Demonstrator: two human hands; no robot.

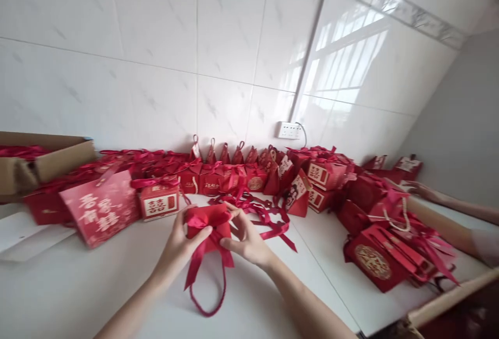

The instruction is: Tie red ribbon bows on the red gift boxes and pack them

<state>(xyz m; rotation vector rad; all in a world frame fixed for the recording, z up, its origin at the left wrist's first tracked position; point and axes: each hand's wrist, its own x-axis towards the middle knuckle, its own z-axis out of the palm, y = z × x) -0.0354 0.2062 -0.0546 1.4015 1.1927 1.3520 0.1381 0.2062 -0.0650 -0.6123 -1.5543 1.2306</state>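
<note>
Between my two hands is a small red gift box (216,215) with a ribbon bow tied on it. My left hand (186,237) grips its left side, the thumb pressed on the bow. On the right side, my right hand (246,235) holds the box with thumb and fingers. Two ribbon tails (195,265) hang down the near side, and a dark red cord loop (208,310) droops below them over the white table (140,282). Behind my right hand lies a tangle of loose red ribbons (278,219).
Rows of red gift boxes (213,182) line the tiled wall. A pink-red bag (102,209) and a box with gold characters (159,203) stand left. Cardboard boxes (66,165) sit at far left and lower right. Another person's arm (448,198) reaches in among boxes at right.
</note>
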